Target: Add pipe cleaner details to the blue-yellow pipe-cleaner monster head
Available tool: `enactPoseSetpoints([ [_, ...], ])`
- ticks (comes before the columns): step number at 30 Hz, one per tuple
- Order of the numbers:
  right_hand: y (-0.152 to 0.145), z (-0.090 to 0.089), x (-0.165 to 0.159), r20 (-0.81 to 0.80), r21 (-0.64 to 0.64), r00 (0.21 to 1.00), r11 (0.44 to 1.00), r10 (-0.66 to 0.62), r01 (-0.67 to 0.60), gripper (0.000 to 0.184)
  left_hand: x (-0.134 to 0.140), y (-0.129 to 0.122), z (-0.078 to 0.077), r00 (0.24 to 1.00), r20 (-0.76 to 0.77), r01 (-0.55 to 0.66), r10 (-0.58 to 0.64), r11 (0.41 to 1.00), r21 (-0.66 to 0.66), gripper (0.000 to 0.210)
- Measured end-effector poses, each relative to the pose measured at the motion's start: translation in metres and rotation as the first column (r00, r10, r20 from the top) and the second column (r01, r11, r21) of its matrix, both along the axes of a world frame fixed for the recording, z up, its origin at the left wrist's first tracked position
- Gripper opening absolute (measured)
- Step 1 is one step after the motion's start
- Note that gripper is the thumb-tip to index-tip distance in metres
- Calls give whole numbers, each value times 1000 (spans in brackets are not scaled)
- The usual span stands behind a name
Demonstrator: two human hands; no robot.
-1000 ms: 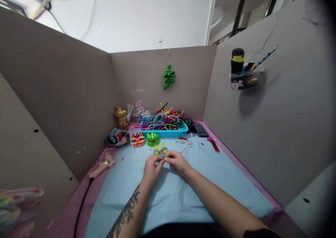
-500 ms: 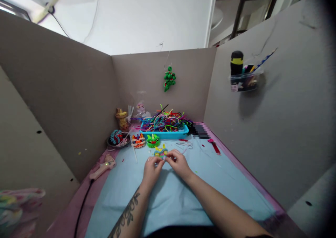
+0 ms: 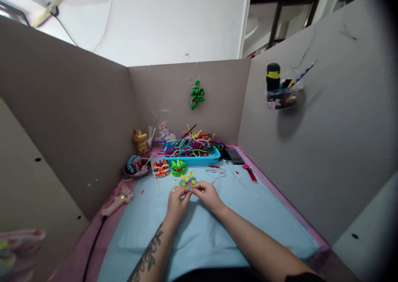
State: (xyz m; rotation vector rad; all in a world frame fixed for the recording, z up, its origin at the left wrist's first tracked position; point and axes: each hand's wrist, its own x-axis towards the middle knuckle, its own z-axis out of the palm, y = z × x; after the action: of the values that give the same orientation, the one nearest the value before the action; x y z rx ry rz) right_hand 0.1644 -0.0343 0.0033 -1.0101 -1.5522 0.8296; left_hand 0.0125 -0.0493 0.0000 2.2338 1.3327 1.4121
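Observation:
My left hand point(image 3: 178, 200) and my right hand point(image 3: 207, 195) meet over the blue cloth, fingertips pinched together. Whatever lies between the fingertips is too small and too covered to make out. Right beyond them sits a blue and yellow fuzzy pipe-cleaner animal head point(image 3: 187, 180), its lower part partly behind the fingers; whether they touch it I cannot tell. Farther back stand a green pipe-cleaner head point(image 3: 178, 168) and an orange and white one point(image 3: 161, 169). A pair of scissors point(image 3: 217, 172) lies beyond my right hand.
At the back, a blue tray point(image 3: 192, 161) overflows with colourful pipe cleaners point(image 3: 195, 144). A pink glue gun point(image 3: 118, 202) with a black cord lies left, near a dark bowl point(image 3: 137, 173). Grey panels enclose three sides. A red-bladed tool point(image 3: 251, 175) rests at right.
The view has swung slightly, so everything sits a little farther left. My right fingertips have drawn closer to my left ones, and the pale bit seen between them is now hidden.

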Motion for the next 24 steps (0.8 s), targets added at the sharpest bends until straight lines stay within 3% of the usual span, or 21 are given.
enactPoseSetpoints([
  [5, 1, -3, -3, -201, -190, 977, 976, 66, -105, 18, -1, -1, 3, 1000, 2, 28, -28, 1000, 13, 14],
  [9, 1, -5, -5, -288, -241, 956, 962, 55, -128, 21, 0, -1, 3, 1000, 7, 11, -11, 1000, 22, 12],
  [13, -1, -4, -8, -308, -227, 947, 960, 89, -164, 23, 1, -1, 2, 996, 71, -45, 47, 998, -33, 9],
  [17, -4, -4, -11, -223, -184, 968, 970, 114, -157, 21, -1, 0, 0, 996, 74, -49, 52, 998, -39, 10],
  [24, -7, 3, -4, -42, 73, 998, 996, -46, 49, 18, 1, -2, 5, 987, 147, -33, 58, 985, -171, 19],
])
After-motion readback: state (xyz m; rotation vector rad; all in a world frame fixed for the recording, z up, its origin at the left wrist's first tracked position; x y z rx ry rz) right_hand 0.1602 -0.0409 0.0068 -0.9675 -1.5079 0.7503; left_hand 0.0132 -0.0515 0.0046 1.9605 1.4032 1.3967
